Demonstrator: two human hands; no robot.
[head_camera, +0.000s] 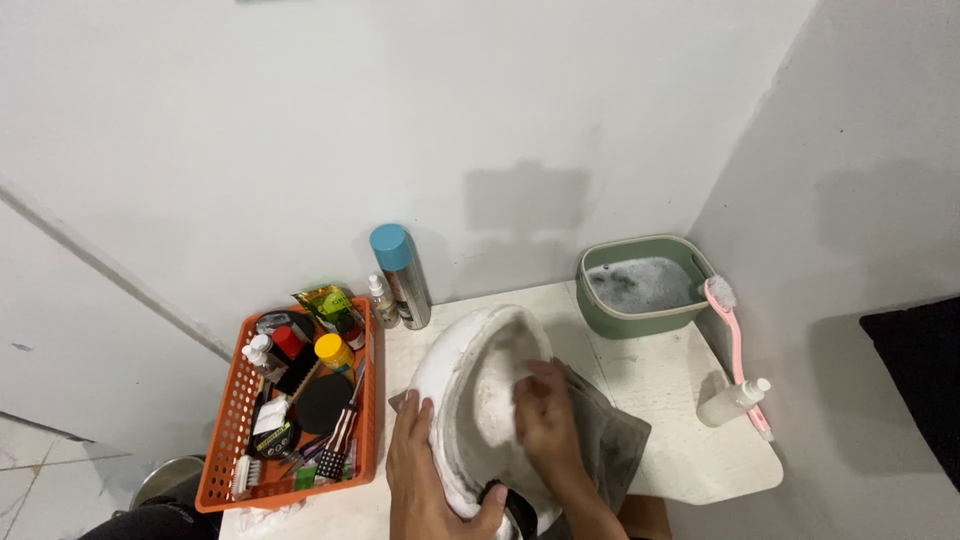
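Head view: a white bench (660, 400) in a corner between pale walls, seen from above.
Helmet: a white helmet (480, 385) lies at the lower centre of the frame, its hollow side up, resting on a grey cloth (615, 440) spread over the bench.
Left hand: the left hand (425, 480) wraps the helmet's near rim at the bottom centre, thumb hooked over the edge, grip closed on the shell.
Right hand: the right hand (545, 415) is inside the hollow, fingers bunched on a small white wad (522, 382) (cloth or sponge, too small to tell) pressed against the lining.
Basket: an orange basket (235, 430) at the lower left holds bottles, a round black tin, brushes and small tools.
Spray can: a tall can with a blue cap (400, 275) stands just above the helmet, a small bottle beside it.
Tub: a green tub (600, 310) of foamy water sits at the upper right of the bench.
Brush: a pink long-handled brush (738, 350) leans from the tub's edge, with a clear bottle (730, 400) lying near its handle.
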